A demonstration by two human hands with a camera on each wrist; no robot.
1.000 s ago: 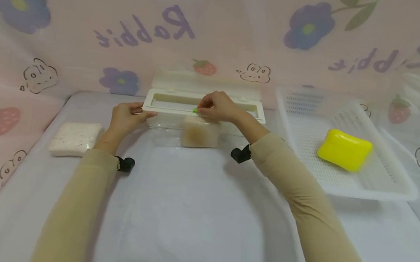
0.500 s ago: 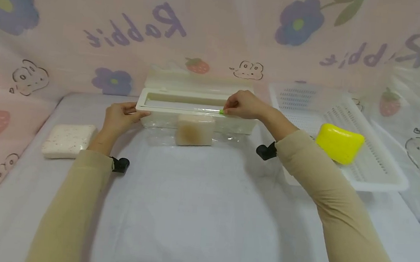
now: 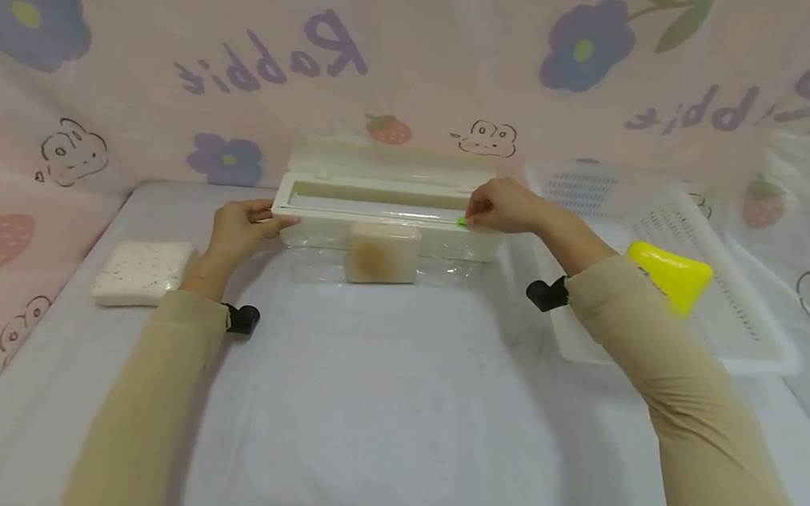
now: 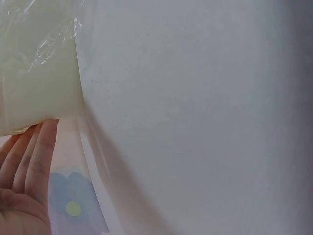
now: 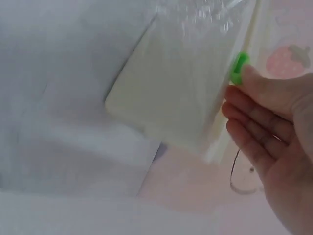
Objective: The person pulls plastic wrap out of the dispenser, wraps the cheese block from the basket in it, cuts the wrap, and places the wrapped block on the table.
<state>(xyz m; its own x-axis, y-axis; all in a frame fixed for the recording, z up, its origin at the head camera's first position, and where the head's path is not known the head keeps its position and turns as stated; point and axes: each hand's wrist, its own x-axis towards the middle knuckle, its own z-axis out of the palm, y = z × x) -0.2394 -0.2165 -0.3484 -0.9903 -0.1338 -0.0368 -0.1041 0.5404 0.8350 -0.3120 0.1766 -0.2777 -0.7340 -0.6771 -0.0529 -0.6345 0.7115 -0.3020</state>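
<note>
A long cream cling film dispenser (image 3: 459,246) stands at the back of the table with its lid raised. My left hand (image 3: 239,226) grips its left end, thumb at the front. Near the dispenser's right end, my right hand (image 3: 506,206) pinches the small green slide cutter (image 5: 239,68) on the top front edge. Clear cling film (image 3: 450,271) hangs over the front and spreads onto the table. Under the film, a cream block with a brown patch (image 3: 385,254) sits against the dispenser's front. In the left wrist view, the left fingers (image 4: 41,156) lie against the dispenser's end.
A speckled white block (image 3: 143,270) lies left of my left forearm. To the right, a white perforated basket (image 3: 751,348) holds a shiny yellow block (image 3: 674,276), partly hidden by my right sleeve. A printed pink curtain (image 3: 422,62) hangs close behind the dispenser.
My right hand has slid the green cutter rightward along the dispenser, from near the middle almost to the right end. The left hand keeps its grip on the left end.
</note>
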